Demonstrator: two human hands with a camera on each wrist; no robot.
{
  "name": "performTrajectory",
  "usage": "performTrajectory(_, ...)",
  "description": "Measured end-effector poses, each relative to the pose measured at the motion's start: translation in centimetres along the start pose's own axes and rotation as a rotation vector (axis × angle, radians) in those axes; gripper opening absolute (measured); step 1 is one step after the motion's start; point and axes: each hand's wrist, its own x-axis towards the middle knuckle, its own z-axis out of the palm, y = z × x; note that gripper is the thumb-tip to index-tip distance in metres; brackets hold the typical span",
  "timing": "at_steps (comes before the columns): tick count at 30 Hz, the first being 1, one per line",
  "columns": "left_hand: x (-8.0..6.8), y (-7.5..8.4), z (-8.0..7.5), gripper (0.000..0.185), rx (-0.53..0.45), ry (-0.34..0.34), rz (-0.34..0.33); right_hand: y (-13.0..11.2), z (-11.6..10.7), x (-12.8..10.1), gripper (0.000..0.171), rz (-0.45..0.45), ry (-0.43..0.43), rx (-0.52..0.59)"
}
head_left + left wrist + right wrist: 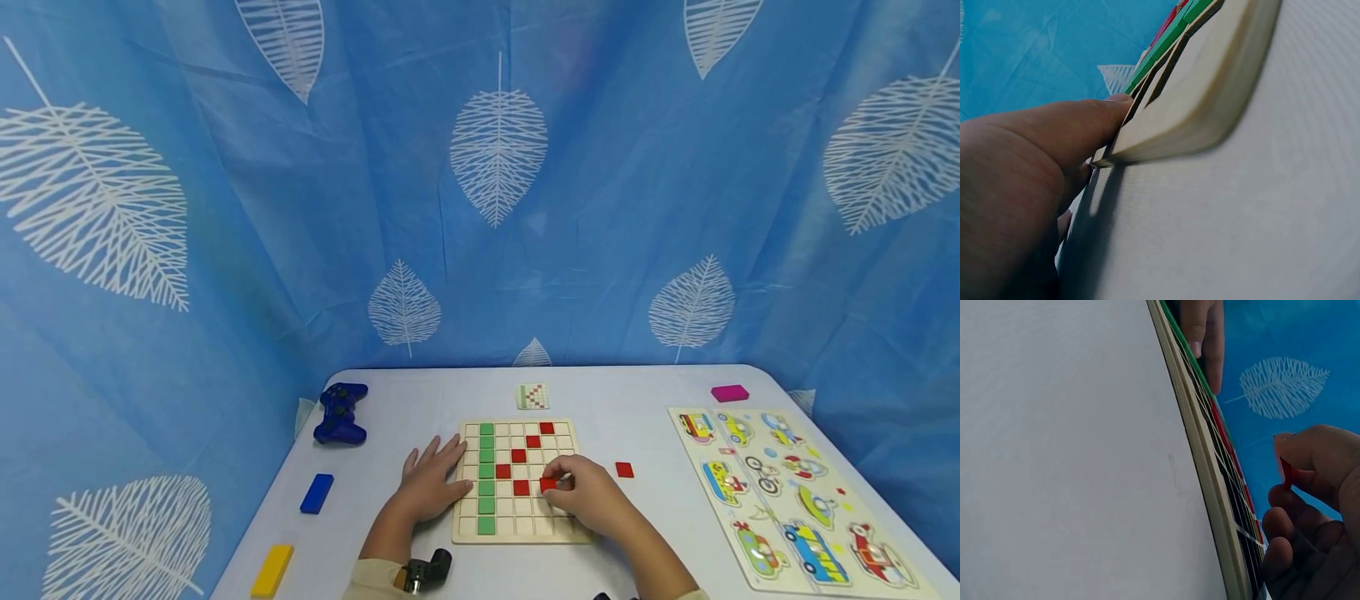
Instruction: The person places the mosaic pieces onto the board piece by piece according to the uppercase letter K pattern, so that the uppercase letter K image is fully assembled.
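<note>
A wooden grid board (525, 537) lies on the white table, with a column of green tiles (487, 488) on its left and several red tiles (518, 456) set in a diagonal. My left hand (431, 483) rests at the board's left edge, fingers spread, thumb on the rim; the left wrist view shows the thumb (1094, 115) against that edge. Over the board's right half, my right hand (588, 492) pinches a red tile (548, 484) between thumb and fingers. In the right wrist view this red tile (1287, 472) is held above the board's surface.
One loose red tile (624, 470) lies right of the board. Behind the board is a small pattern card (532, 396). A game controller (341, 413), blue block (317, 493) and yellow block (272, 571) lie left; a vehicle puzzle (772, 500) and magenta block (730, 393) lie right.
</note>
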Motion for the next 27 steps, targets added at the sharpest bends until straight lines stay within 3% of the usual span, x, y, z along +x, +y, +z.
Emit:
performTrajectory(11, 0.2, -0.1, -0.1, 0.076, 0.010, 0.004, -0.007, -0.3, 0.9, 0.1, 0.017, -0.030, -0.053, -0.077)
performTrajectory(27, 0.3, -0.2, -0.2, 0.076, 0.000, 0.002, 0.002, -0.4, 1.4, 0.3, 0.019, -0.063, -0.048, -0.168)
